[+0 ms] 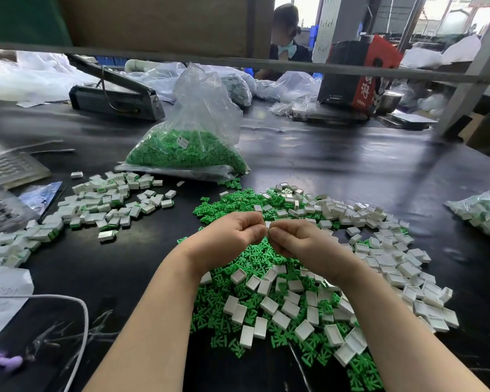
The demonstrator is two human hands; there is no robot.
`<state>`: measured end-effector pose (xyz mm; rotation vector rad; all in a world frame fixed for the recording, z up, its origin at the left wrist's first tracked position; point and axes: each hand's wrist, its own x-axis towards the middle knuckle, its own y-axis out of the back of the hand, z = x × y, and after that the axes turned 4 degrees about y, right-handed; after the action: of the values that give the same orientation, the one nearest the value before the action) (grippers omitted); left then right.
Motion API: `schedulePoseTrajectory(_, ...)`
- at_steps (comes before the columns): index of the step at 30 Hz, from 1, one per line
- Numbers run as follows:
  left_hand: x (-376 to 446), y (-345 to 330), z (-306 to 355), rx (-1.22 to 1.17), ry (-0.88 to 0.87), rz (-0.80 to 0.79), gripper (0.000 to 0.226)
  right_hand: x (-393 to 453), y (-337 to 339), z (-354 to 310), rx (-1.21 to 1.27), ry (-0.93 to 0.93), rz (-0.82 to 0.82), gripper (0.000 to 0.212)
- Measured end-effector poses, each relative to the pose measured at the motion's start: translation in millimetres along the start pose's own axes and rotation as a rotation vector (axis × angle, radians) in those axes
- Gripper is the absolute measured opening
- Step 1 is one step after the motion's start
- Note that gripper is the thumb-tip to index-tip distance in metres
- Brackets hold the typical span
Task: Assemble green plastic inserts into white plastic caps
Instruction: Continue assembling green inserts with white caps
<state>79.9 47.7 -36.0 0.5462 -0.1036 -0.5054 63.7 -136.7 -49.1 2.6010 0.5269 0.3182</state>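
My left hand [232, 236] and my right hand [297, 239] meet above the middle of the black table, fingers curled. Between their fingertips they pinch one small white cap [268, 224]; most of it is hidden, and I cannot see a green insert in it. Under the hands lies a heap of loose green inserts [255, 261] mixed with empty white caps [379, 264], spreading to the right and toward me. A pile of assembled caps with green showing [105, 205] lies to the left.
A clear bag of green inserts [187, 154] stands behind the heap. Another bag of caps [484, 213] lies at the right edge. A heat sealer [116, 100], keyboard [9, 165], paper, and white cable [79, 315] occupy the left. A person sits across the table.
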Motion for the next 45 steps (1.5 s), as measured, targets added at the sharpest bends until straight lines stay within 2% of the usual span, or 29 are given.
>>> schedulePoseTrajectory(13,0.1,0.8,0.3,0.075,0.010,-0.040,0.020,-1.9,-2.4,-0.4,-0.078,0.008,-0.047,0.029)
schedulePoseTrajectory(21,-0.2,0.9,1.5,0.011,0.027,0.033,0.023,-0.5,-2.3,-1.2,-0.009,0.017,0.019,0.028)
schedulePoseTrajectory(26,1.4,1.9,5.6,0.046,-0.033,0.160,0.008,0.1,0.1,-2.6,-0.007,0.053,0.060,0.033)
schedulePoseTrajectory(31,-0.3,2.8,7.0,-0.039,-0.069,0.234,0.009,0.1,0.5,-5.7,0.140,0.013,0.104,0.038)
schedulePoseTrajectory(36,2.6,-2.1,12.1,-0.065,-0.113,0.330,0.017,1.5,-6.8,-2.4,0.342,-0.164,0.065,0.070)
schedulePoseTrajectory(41,4.3,-6.5,15.6,-0.163,-0.095,0.350,0.015,7.9,-13.6,-5.3,0.755,-0.179,0.086,0.056)
schedulePoseTrajectory(45,4.9,-6.9,16.5,-0.235,-0.103,0.346,0.012,8.4,-16.0,-6.4,0.854,-0.128,0.121,0.048)
